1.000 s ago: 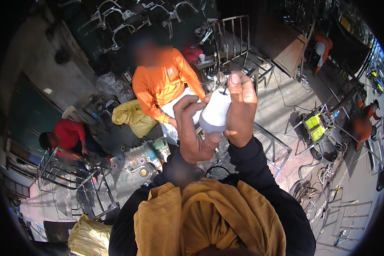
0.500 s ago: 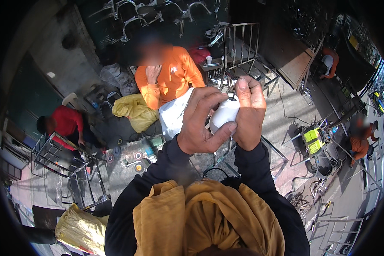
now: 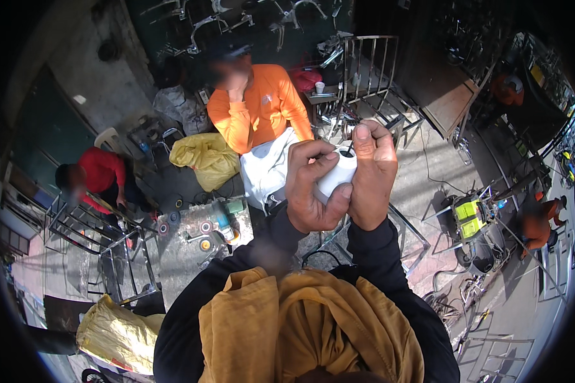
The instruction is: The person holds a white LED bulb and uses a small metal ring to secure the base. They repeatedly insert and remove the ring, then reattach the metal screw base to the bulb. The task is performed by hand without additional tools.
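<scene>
A smooth white cylindrical piece (image 3: 337,177) with a rounded shoulder and a hole in its top is held up in front of me, tilted a little. My left hand (image 3: 308,195) is closed round its left side, the thumb across its lower front and the index finger near the top rim. My right hand (image 3: 373,177) is closed at its right side, thumb pointing up. A thin dark rod or wire (image 3: 349,149) runs from the hole toward my right fingertips. Behind those fingertips shows a small round metal part (image 3: 347,131); whether they grip it is hidden.
A person in orange (image 3: 262,105) sits ahead beside a yellow sack (image 3: 204,159). At left, a person in red (image 3: 102,175) bends over a metal frame (image 3: 124,239). Wheels and a green-blue tool lie on a low surface (image 3: 188,220). Another metal frame (image 3: 370,60) stands beyond my hands.
My left fingers have shifted and curled closer round the white piece, whose top hole now shows more. The seated person in orange has raised a hand from chin to face.
</scene>
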